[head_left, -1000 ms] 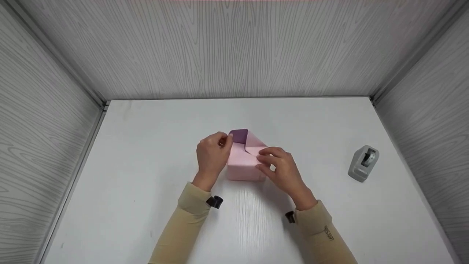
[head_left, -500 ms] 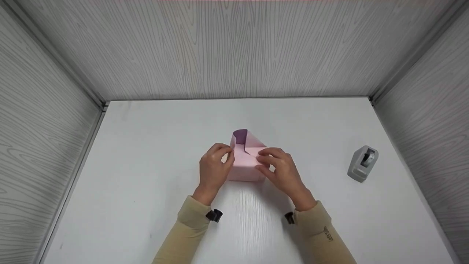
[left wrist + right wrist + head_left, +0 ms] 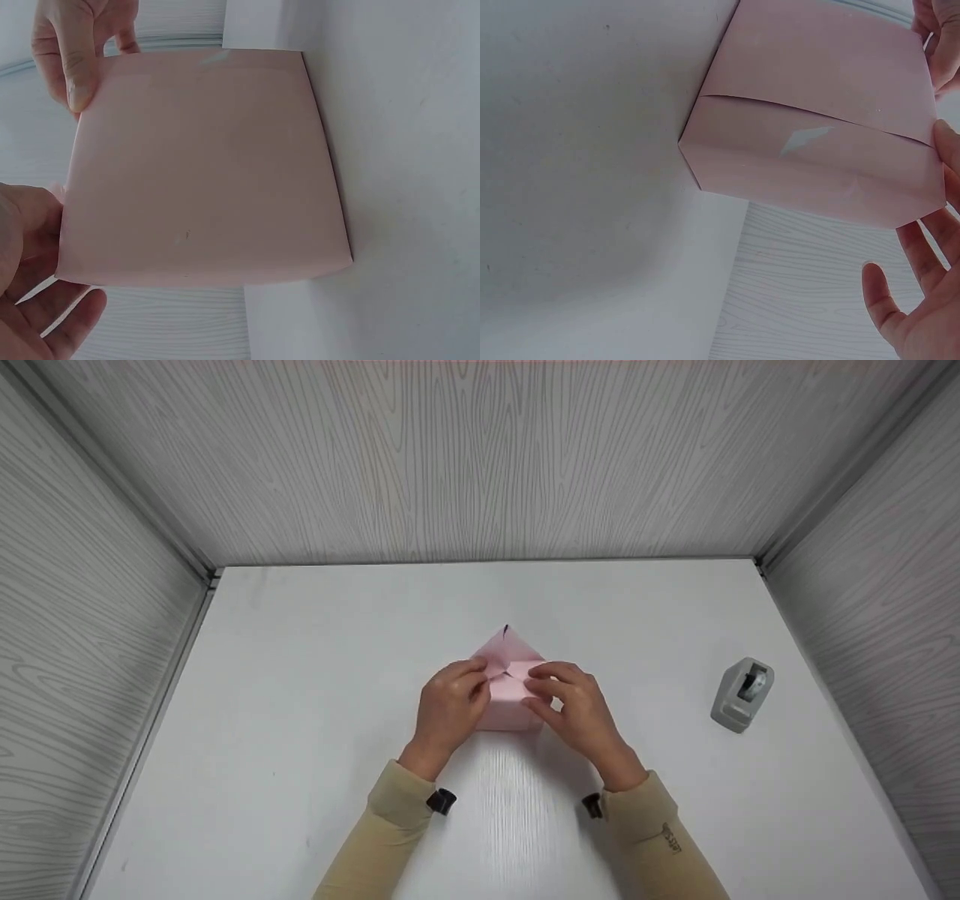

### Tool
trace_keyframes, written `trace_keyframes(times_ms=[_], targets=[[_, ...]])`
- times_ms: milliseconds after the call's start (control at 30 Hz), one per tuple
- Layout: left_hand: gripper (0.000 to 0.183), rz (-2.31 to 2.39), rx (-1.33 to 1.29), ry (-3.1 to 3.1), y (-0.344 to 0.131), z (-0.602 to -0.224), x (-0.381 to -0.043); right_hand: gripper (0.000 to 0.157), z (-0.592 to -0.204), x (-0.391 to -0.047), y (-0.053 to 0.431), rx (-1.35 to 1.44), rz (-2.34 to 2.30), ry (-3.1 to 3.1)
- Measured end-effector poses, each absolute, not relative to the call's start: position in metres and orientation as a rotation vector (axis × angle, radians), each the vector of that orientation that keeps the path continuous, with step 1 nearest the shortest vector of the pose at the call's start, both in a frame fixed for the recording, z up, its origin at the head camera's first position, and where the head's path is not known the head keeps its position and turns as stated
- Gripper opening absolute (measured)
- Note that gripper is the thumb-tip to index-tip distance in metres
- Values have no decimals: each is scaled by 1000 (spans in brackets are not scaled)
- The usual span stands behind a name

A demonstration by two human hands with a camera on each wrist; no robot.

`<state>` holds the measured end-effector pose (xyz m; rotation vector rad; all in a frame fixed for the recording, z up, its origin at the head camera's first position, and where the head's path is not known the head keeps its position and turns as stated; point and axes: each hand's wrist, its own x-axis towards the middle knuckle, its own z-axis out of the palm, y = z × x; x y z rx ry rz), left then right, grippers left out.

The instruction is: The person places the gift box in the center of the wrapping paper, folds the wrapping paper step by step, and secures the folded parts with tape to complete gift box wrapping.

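A box-shaped package in pink paper (image 3: pixel 510 715) stands on the table between the hands. Its far end rises in a pointed fold (image 3: pixel 513 642), the two sides nearly meeting. My left hand (image 3: pixel 445 706) pinches the left flap between thumb and fingers, over the package's top. On the right edge, my right hand (image 3: pixel 582 709) holds the other flap, with fingers on top and thumb near the front. A lengthwise paper seam (image 3: pixel 810 112) and a pale piece of tape (image 3: pixel 804 139) show in the right wrist view. What lies inside the paper is hidden.
A grey tape dispenser (image 3: pixel 742 696) stands on the white table (image 3: pixel 300 660) at the right. Grey wood-grain panels (image 3: pixel 465 465) enclose the table's back and both sides. Both wrists wear black straps (image 3: pixel 442 801).
My left hand has come inward and toward me, folding the left flap over. The purple inner side, visible earlier, is now almost covered. The right hand stays put.
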<state>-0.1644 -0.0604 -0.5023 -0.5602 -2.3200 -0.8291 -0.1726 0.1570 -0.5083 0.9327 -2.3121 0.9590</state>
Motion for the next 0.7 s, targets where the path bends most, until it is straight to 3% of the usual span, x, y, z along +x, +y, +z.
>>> trace_keyframes(times_ms=[333, 700], targets=[[6, -792, -613, -2333, -62, -504, -164, 20, -507, -172, 157, 937, 950, -2338], [17, -726, -733, -2377, -63, -510, -157, 24, -504, -171, 156, 890, 940, -2401]])
